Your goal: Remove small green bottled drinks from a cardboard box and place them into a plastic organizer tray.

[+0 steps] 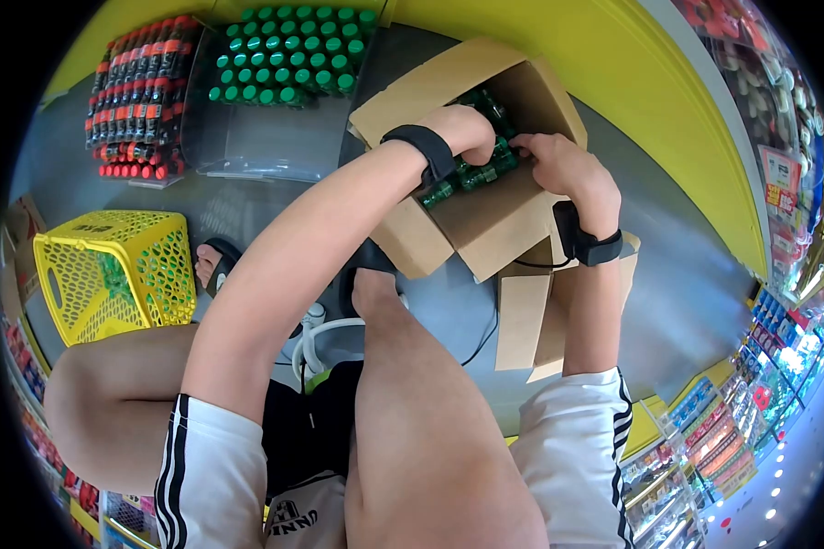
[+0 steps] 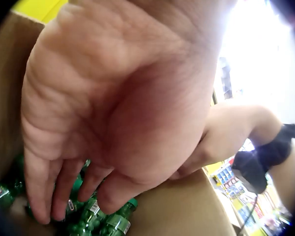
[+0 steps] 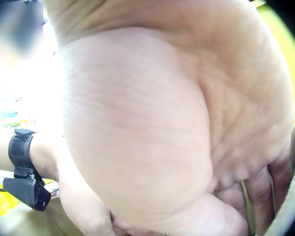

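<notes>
An open cardboard box (image 1: 508,220) holds several small green plastic bottles (image 1: 476,177), lying on their sides. My left hand (image 1: 462,133) reaches down into the box over the bottles. In the left wrist view its fingers (image 2: 61,189) hang downward, loosely extended, with green bottles (image 2: 91,219) just beyond the fingertips. My right hand (image 1: 572,174) reaches in over the opposite wall, its fingertips beside a green bottle close to the left hand. From the right wrist, the palm (image 3: 246,98) fills the view and the fingertips are mostly hidden; I cannot tell whether they grip a bottle.
Green-capped bottles (image 1: 288,55) stand in rows on a clear tray (image 1: 256,142), beside stacked dark bottles with red caps (image 1: 142,101). A yellow basket (image 1: 160,233) with green items lies at left. Another open carton (image 1: 522,320) sits below the right forearm. Yellow panels (image 1: 650,101) border the grey floor.
</notes>
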### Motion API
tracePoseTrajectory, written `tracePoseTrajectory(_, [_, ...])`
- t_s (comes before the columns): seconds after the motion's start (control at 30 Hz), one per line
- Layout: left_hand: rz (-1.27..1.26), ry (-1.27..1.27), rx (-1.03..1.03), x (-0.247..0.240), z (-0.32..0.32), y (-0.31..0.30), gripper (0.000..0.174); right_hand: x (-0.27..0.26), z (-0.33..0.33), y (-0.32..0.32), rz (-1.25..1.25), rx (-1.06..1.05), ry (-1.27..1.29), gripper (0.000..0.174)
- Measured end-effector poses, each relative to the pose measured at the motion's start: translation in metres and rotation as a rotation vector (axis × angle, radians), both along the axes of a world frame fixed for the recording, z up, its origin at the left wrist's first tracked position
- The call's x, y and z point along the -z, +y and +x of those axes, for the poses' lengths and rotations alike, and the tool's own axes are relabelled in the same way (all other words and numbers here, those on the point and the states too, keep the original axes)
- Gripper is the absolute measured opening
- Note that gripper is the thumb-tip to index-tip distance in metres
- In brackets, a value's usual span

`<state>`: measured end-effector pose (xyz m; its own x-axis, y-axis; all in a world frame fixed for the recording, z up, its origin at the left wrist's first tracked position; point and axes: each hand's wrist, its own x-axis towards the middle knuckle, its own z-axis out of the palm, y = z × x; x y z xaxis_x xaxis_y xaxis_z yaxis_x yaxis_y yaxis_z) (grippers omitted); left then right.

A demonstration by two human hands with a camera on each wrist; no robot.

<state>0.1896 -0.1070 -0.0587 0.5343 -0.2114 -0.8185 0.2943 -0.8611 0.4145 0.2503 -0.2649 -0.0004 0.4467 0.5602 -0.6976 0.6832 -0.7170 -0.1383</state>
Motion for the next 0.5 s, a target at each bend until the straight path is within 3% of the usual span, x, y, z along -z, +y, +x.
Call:
tracePoseTrajectory(0.1, [-0.064,0.036,-0.099,0.010,0.002,-0.008,0.054,-0.008,-0.006,0.004,-0.006,0.042,-0.019,0.053])
tracePoseTrajectory(0.17, [-0.117,-0.140,-0.173,0.016,0.002,-0.015,0.033,-0.011,-0.008,0.005,-0.005,0.068,-0.033,0.053])
tracePoseTrajectory(0.3, [-0.160,-0.125,-0.251,0.012,0.003,-0.028,0.034,-0.012,-0.006,0.005,-0.015,0.092,-0.034,0.052])
tracePoseTrajectory(0.37, [-0.137,-0.106,-0.037,0.002,0.001,-0.031,0.060,-0.012,-0.005,0.004,-0.012,0.088,-0.015,0.051])
tracePoseTrajectory(0.47, [-0.158,-0.163,0.048,0.047,0.000,-0.049,0.062,-0.007,-0.005,-0.001,0.020,0.120,-0.018,0.050])
tracePoseTrajectory(0.5, [-0.157,-0.178,-0.028,0.041,-0.003,-0.048,0.063,-0.004,-0.004,-0.003,0.045,0.116,-0.016,0.049])
